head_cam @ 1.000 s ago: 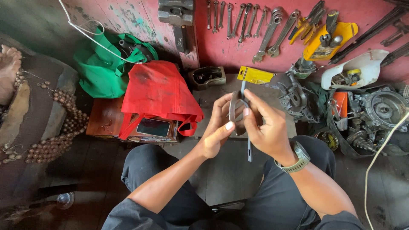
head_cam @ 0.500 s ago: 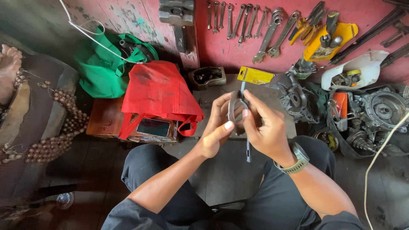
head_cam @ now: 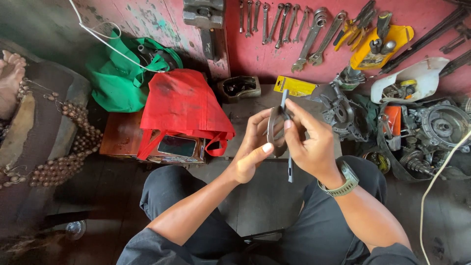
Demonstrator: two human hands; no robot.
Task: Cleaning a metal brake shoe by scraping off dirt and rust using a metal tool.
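A dark metal ring part [head_cam: 274, 128] is held upright above the lap, in front of the chest, over the dark floor [head_cam: 265, 201]. It is pinched at its lower edge by the left hand [head_cam: 252, 152], thumb and fingers closed on the rim. A thin grey rod-like tool [head_cam: 287, 142] is held near-vertical by the right hand [head_cam: 311, 145], fingers clamped around it, and is laid against the ring's right side. The exact contact point is hidden by the fingers.

Risk noted: the ring is gripped only at its rim; a sideways push from the tool could twist it out of the pinch and drop it to the floor. A slip of the tool could strike the left thumb.

Nearby: a red bag [head_cam: 184, 105] to the left, a green bag [head_cam: 122, 78] beyond it, engine parts [head_cam: 436, 132] to the right, and wrenches [head_cam: 294, 29] on the red wall.
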